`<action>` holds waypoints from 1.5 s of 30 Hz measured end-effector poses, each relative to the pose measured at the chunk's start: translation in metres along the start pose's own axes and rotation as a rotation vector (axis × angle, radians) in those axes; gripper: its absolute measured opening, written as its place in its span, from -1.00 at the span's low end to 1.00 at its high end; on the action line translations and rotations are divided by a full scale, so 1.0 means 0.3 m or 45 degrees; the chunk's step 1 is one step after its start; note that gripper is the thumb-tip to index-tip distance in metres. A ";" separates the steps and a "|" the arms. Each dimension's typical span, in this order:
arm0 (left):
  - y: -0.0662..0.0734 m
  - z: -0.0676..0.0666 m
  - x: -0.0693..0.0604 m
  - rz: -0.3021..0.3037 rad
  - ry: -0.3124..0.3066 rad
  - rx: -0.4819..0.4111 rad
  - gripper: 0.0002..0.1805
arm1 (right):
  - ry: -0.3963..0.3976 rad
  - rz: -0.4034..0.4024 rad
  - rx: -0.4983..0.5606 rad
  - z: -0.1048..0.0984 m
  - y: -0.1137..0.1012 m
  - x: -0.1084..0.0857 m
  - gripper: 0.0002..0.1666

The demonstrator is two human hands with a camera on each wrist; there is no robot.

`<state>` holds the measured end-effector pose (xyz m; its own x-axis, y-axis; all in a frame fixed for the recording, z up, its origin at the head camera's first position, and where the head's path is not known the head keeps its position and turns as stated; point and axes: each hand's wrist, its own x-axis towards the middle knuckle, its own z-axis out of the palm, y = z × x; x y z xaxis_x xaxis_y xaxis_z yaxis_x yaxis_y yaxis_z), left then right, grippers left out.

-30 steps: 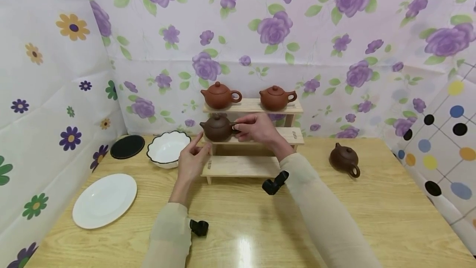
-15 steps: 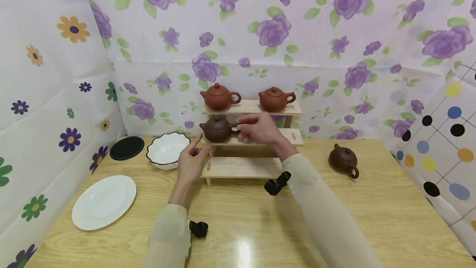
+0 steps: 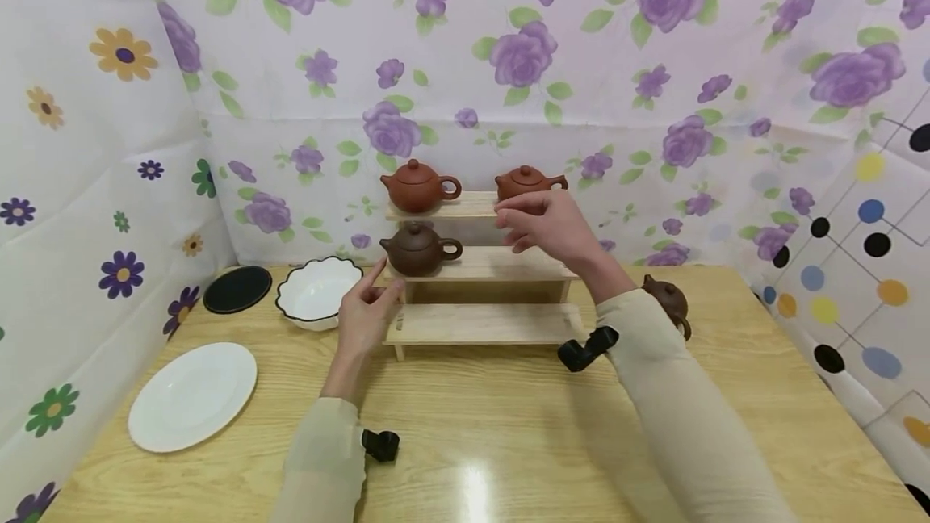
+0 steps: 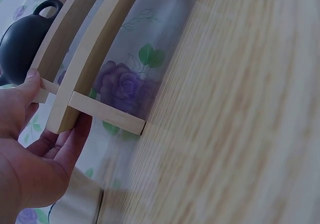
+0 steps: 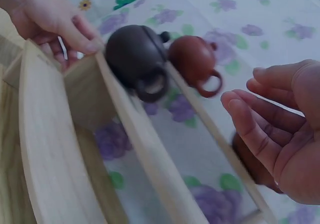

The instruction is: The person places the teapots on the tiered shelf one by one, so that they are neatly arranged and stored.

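Observation:
A dark brown teapot stands on the left of the middle tier of the wooden shelf. My left hand is at the shelf's left end; in the left wrist view that hand has one digit against the middle tier and other fingers curled behind the lower board. My right hand is in the air before the upper tier, fingers loosely bent and holding nothing. It partly covers the right reddish-brown teapot. In the right wrist view a gap separates this hand from the dark teapot.
Another reddish-brown teapot stands at the upper tier's left. A second dark teapot is on the table at the right, partly behind my sleeve. To the left are a white scalloped bowl, a black disc and a white plate.
My right hand has let go of the dark teapot's handle and moved right and slightly up. That teapot stays on the middle tier. My left hand keeps its place at the shelf; the head view has shifted slightly.

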<state>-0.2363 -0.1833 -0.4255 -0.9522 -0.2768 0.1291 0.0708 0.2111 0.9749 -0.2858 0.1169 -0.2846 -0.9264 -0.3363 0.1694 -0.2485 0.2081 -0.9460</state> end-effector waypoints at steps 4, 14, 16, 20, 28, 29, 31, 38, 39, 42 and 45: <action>-0.002 -0.008 -0.003 -0.006 0.018 -0.008 -0.39 | 0.069 -0.004 -0.010 -0.079 0.026 -0.057 -0.47; 0.008 0.000 -0.002 -0.005 0.000 0.004 -0.40 | 0.283 0.091 0.010 -0.325 0.196 -0.250 -0.45; 0.009 -0.002 -0.006 -0.015 0.002 0.015 -0.40 | 0.312 0.123 0.037 -0.362 0.227 -0.296 -0.47; 0.007 -0.008 -0.013 -0.033 0.018 0.028 -0.41 | 0.338 0.150 0.142 -0.422 0.291 -0.363 -0.55; 0.016 -0.002 -0.003 -0.031 -0.020 0.032 -0.40 | 0.459 0.136 0.267 -0.506 0.402 -0.454 -0.75; 0.018 -0.001 -0.003 -0.037 -0.021 0.026 -0.39 | 0.471 0.140 0.281 -0.511 0.415 -0.466 -0.77; 0.020 0.001 -0.006 -0.046 -0.021 0.022 -0.40 | 0.493 0.173 0.306 -0.520 0.435 -0.489 -0.82; 0.011 0.002 -0.010 -0.043 -0.022 0.020 -0.39 | 0.563 0.245 0.270 -0.546 0.493 -0.560 -0.56; 0.010 0.002 -0.009 -0.039 -0.020 0.024 -0.39 | 0.570 0.252 0.257 -0.547 0.500 -0.567 -0.55; 0.010 0.000 -0.006 -0.032 -0.017 0.030 -0.39 | 0.598 0.264 0.217 -0.553 0.519 -0.582 -0.69; 0.009 -0.001 -0.005 -0.036 -0.016 0.026 -0.39 | 0.639 0.288 0.179 -0.552 0.529 -0.590 -0.83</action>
<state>-0.2347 -0.1825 -0.4230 -0.9574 -0.2714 0.0990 0.0377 0.2224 0.9742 -0.2081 0.3618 -0.4190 -0.9817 0.1869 0.0365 -0.0202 0.0884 -0.9959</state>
